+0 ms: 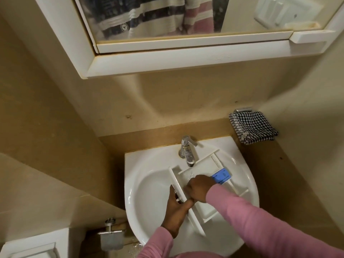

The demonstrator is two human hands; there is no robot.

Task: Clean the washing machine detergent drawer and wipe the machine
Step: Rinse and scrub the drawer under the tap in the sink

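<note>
A: Where is the detergent drawer (206, 208)?

B: It lies aslant in the sink (134, 164), its far end under the tap (187, 151), with the blue insert (221, 176) on its right side. The left hand (176, 211) grips the long front panel (195, 220), fingers curled round one face and thumb over the other. The right hand (198, 188) is down in a compartment with bent fingers, pressing on the plastic.

A: What could go wrong from here?

B: The drawer is probably wet, and it is propped on a curved basin. If the left hand loosens while the right one bears down, the drawer may skid or tip and knock the tap or the porcelain. The thin partitions look as if they could crack under hard pressing. The blue insert could pop loose and fall into the basin. Water thrown off the tilted panel might wet the pink sleeves (260, 216).

A: And what can't you make out?

B: I cannot tell whether the right hand holds a brush, a sponge or nothing, because its palm is turned away. Whether the tap is running is also unclear, as there is only a glint below the spout. The washing machine is out of view. The checked cloth (253, 128) hangs on the wall, well apart from the hands.
</note>
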